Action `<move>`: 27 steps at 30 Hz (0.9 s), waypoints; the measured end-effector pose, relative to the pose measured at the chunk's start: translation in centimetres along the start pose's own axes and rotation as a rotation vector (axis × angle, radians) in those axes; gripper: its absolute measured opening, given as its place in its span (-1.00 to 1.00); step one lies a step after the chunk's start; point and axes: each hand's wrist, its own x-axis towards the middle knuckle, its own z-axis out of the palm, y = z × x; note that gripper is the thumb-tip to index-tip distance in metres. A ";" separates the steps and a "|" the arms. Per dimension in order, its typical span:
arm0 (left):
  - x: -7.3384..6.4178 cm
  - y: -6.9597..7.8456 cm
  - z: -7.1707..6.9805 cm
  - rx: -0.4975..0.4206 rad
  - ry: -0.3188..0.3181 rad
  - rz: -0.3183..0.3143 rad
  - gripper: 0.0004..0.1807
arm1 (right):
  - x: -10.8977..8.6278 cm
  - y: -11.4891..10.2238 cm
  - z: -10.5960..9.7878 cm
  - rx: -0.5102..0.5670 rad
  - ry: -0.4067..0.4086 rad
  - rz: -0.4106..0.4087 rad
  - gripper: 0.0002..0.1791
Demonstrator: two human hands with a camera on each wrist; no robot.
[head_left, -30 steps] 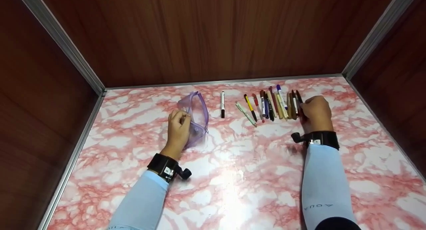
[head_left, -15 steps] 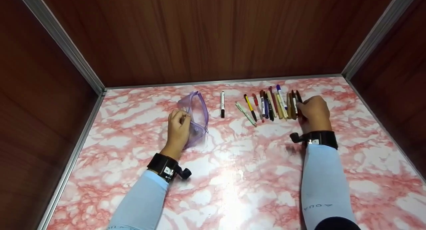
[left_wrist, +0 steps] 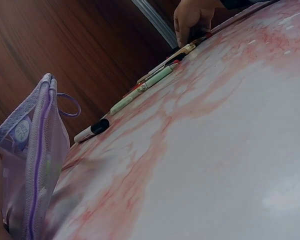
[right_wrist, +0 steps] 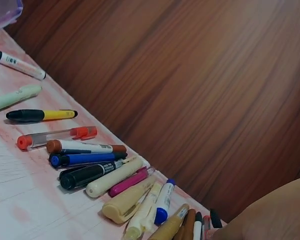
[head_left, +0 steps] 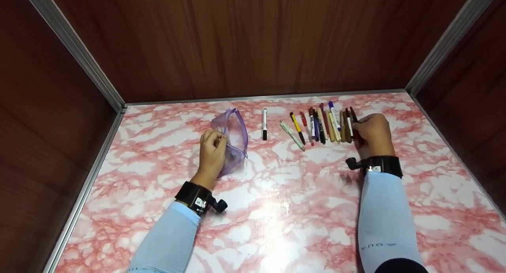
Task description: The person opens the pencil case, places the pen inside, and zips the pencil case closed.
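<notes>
My left hand (head_left: 212,150) pinches the near side of a see-through purple zip pencil pouch (head_left: 245,140), whose mouth gapes to the right. In the left wrist view the pouch (left_wrist: 37,165) stands upright with a zip along its edge. At the right end of a row of pens, my right hand (head_left: 373,132) grips a dark pen (head_left: 353,114), covering its lower part. Touching or close beside it lie brown pens (head_left: 343,125) and a white-barrelled pen (head_left: 350,125). The right wrist view shows only a bit of that hand (right_wrist: 275,215) at the lower corner.
Left of the row lie a red-capped pen (head_left: 303,121), a yellow and black pen (head_left: 297,127), a pale green pen (head_left: 291,135) and a black-and-white marker (head_left: 264,124). A purple-capped marker (head_left: 331,107) sticks up mid-row. Wood-grain panels (head_left: 261,44) wall the table's back and sides.
My right hand has shifted slightly left, bringing the dark pen closer against the row. The left hand and the pouch stay in place.
</notes>
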 end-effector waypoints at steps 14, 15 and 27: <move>0.2 0.3 -0.1 0.005 -0.017 -0.004 -0.89 | -0.7 -3.4 -0.2 0.187 0.083 -0.149 -0.30; 0.2 0.2 -0.1 0.006 -0.017 -0.004 -0.89 | -0.8 -3.7 0.0 0.207 0.094 -0.173 -0.31; -0.1 0.3 -0.1 0.006 0.006 0.018 -0.90 | -4.4 -9.4 4.9 0.349 0.070 -0.406 -0.35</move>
